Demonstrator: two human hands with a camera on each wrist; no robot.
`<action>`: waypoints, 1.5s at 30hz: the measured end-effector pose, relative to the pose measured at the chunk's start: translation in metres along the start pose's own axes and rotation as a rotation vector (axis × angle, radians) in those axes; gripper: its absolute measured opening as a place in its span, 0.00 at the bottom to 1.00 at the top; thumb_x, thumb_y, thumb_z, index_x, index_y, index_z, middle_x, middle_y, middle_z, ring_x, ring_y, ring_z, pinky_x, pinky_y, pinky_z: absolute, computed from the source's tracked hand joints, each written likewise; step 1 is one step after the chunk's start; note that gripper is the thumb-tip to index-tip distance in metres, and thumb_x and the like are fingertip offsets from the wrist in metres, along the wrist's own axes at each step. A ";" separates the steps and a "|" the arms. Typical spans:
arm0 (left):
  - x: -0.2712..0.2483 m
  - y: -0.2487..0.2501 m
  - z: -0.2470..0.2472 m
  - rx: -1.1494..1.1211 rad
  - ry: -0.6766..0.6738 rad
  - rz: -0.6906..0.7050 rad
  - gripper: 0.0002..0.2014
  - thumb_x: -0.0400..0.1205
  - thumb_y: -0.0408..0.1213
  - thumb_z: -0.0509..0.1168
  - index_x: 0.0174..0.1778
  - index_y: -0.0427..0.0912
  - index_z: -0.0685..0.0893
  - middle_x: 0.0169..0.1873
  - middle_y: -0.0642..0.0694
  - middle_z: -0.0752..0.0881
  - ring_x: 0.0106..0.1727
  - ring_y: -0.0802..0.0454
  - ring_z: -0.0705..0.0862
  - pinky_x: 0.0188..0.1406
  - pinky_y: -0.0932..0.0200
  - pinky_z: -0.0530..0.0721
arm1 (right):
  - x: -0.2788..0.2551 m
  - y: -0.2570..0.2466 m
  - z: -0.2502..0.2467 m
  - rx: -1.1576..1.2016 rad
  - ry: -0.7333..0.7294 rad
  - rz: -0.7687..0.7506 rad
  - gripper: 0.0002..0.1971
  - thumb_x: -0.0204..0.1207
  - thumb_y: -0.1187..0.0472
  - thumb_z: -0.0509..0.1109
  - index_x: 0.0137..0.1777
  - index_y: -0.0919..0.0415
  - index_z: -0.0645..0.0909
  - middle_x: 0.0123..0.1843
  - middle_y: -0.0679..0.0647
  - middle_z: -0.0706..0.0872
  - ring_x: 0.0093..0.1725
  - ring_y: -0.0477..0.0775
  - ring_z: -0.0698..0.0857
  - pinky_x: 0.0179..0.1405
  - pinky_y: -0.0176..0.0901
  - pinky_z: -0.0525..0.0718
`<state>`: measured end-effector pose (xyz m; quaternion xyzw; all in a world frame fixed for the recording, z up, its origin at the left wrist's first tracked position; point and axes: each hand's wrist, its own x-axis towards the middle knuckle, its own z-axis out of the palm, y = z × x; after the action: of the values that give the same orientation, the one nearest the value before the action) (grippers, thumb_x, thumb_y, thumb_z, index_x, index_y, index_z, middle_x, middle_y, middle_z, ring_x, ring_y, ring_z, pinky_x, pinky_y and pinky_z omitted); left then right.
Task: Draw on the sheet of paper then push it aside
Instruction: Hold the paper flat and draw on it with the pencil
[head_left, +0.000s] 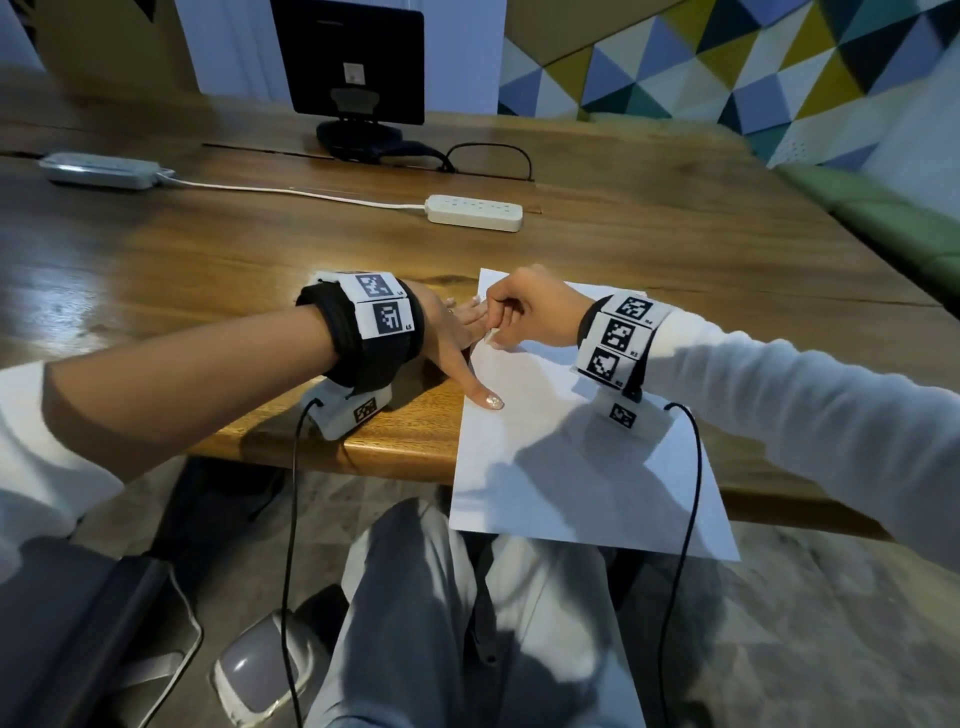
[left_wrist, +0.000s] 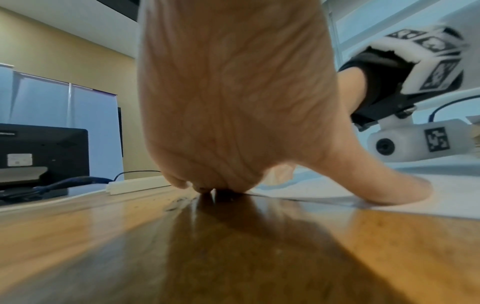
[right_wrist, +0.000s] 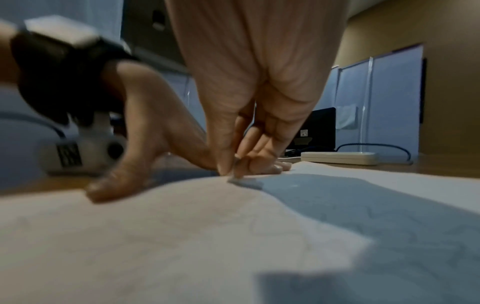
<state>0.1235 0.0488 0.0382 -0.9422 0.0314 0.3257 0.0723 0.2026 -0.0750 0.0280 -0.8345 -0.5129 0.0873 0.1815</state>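
A white sheet of paper (head_left: 571, 467) lies on the wooden table (head_left: 234, 260), and its near part hangs over the front edge. My left hand (head_left: 460, 332) lies flat with straight fingers at the sheet's top-left part, the thumb (head_left: 491, 401) pressing on its left edge. My right hand (head_left: 524, 312) is right beside those fingers and pinches a small whitish piece (head_left: 491, 339) against the paper. In the right wrist view the thumb and forefinger hold that piece (right_wrist: 235, 179) down on the sheet (right_wrist: 182, 236); faint pencil lines show on the paper. What the piece is cannot be told.
A white power strip (head_left: 474, 212) lies beyond the paper, with a second one (head_left: 98, 169) at the far left, joined by a white cord. A black monitor (head_left: 358, 62) stands at the back with dark cables. My knees are below the table edge.
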 end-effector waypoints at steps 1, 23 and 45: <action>0.000 0.000 0.001 0.010 0.009 0.002 0.59 0.72 0.72 0.58 0.80 0.43 0.26 0.80 0.43 0.26 0.81 0.46 0.28 0.81 0.41 0.35 | -0.003 0.001 0.000 0.027 -0.020 -0.009 0.04 0.65 0.72 0.76 0.37 0.67 0.84 0.29 0.46 0.80 0.28 0.37 0.76 0.30 0.21 0.73; 0.004 -0.002 -0.003 0.024 -0.062 -0.006 0.62 0.64 0.73 0.67 0.83 0.52 0.37 0.84 0.47 0.41 0.83 0.41 0.36 0.81 0.36 0.38 | -0.004 -0.010 -0.007 0.149 -0.222 0.019 0.05 0.67 0.72 0.77 0.38 0.69 0.82 0.28 0.55 0.84 0.24 0.40 0.83 0.32 0.31 0.80; 0.005 -0.008 0.001 0.039 -0.058 0.086 0.52 0.51 0.81 0.65 0.73 0.65 0.68 0.79 0.56 0.61 0.84 0.44 0.47 0.80 0.33 0.43 | -0.011 -0.028 0.003 0.061 -0.271 -0.102 0.06 0.67 0.72 0.75 0.35 0.66 0.81 0.33 0.60 0.85 0.32 0.50 0.82 0.38 0.39 0.83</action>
<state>0.1275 0.0566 0.0347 -0.9285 0.0760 0.3550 0.0775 0.1738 -0.0727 0.0357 -0.7818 -0.5717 0.2056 0.1401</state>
